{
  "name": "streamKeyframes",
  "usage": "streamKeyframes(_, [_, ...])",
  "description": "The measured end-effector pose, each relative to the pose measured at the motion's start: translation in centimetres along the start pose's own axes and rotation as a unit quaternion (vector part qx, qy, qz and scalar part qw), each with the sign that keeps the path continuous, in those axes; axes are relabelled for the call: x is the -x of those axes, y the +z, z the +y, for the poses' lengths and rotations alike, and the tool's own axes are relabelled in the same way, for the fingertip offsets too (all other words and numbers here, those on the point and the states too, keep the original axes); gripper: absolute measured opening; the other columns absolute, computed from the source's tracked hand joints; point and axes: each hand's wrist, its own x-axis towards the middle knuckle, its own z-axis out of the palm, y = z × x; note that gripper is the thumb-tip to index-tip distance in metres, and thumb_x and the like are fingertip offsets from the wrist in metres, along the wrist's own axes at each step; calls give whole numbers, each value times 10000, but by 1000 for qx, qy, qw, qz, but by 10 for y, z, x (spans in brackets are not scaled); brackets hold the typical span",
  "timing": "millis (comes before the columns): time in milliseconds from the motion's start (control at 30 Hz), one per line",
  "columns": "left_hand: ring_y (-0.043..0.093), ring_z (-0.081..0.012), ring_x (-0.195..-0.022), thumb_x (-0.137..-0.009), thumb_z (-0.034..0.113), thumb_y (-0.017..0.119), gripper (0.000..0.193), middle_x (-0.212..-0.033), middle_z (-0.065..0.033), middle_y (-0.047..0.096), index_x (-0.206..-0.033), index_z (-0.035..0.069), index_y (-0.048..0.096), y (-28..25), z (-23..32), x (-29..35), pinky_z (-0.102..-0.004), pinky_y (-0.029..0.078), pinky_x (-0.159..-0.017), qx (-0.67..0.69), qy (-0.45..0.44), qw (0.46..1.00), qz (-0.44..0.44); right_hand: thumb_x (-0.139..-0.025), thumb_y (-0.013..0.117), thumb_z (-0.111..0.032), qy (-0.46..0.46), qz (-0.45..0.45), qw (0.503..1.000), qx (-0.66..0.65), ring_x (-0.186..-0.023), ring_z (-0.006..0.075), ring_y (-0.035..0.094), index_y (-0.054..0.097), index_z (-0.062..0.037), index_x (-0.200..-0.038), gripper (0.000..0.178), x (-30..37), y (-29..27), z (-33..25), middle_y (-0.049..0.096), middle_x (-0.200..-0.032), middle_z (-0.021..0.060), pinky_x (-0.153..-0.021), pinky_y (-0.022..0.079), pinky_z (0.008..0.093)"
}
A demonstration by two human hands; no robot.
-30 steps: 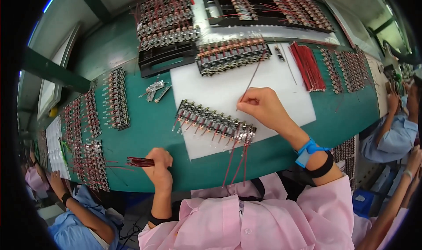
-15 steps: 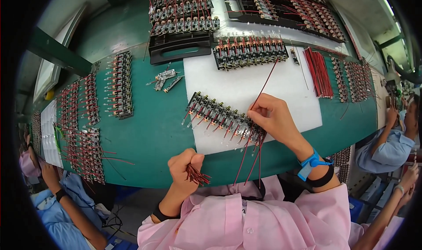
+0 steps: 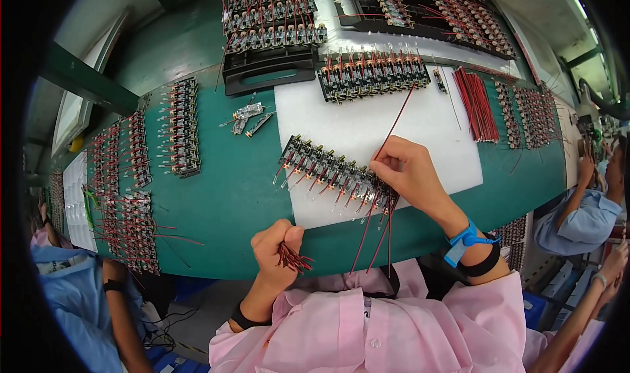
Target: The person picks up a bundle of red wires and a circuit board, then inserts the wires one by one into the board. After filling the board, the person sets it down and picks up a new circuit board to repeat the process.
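A red wire [image 3: 397,122] is pinched between the thumb and forefinger of the right hand [image 3: 407,169], just over the right end of a slanting row of circuit boards [image 3: 331,166]. Its upper length rises toward a second row of boards [image 3: 374,78]; whether it touches them I cannot tell. The left hand [image 3: 275,247] is curled into a fist around a bunch of red wires [image 3: 293,258], near the front edge of the surface. A blue wrist strap [image 3: 466,243] sits on the right forearm.

Both rows rest on a white foam sheet [image 3: 449,160], laid over the green surface [image 3: 226,196]. A thick bundle of red wires [image 3: 474,104] lies at the sheet's right edge, with rows of small round parts [image 3: 535,120] beyond it. Left of the sheet are a few loose small boards [image 3: 247,114], and further left a standing row of boards [image 3: 180,127]. Behind, a black tray [image 3: 269,66] is loaded with more boards.

A green post [image 3: 92,81] rises at the left of the room. A co-worker in blue [image 3: 571,215] sits at the right; another blue shirt [image 3: 72,307] shows at lower left, beside the grey floor [image 3: 203,314].
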Motion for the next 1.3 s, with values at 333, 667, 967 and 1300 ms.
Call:
streamKeyframes(333, [320,-98,-422,-831,311,435,444,-464,-38,372,-527,6,326,0,0,0,-237,253,-407,4,-6,1000,-3,-664,576,-18,-47,0,999,23,-524,91,432,531,6,-680,53,1,2,1,485,-615,38,-473,343,214])
streamKeyframes(667, [258,-54,-405,-852,246,406,243,-524,18,333,-703,56,382,-3,5,-7,-183,232,-387,306,-146,939,54,-632,582,-5,-198,3,962,189,-626,216,478,545,-22,-716,94,8,2,-3,490,-667,65,-576,378,284])
streamKeyframes(967, [248,-52,-417,-884,287,306,265,-542,27,282,-756,69,386,-3,19,-22,-181,214,-343,561,-280,777,64,-605,511,46,-243,-62,902,350,-707,221,465,532,-7,-798,202,17,0,-19,460,-723,83,-685,350,306])
streamKeyframes(1300, [324,-94,-490,-882,284,304,270,-602,0,340,-808,59,433,-3,10,-30,-218,325,-443,693,-239,680,-32,-620,489,56,-245,-50,927,279,-690,230,474,539,2,-815,209,16,-16,-25,480,-750,102,-652,371,308])
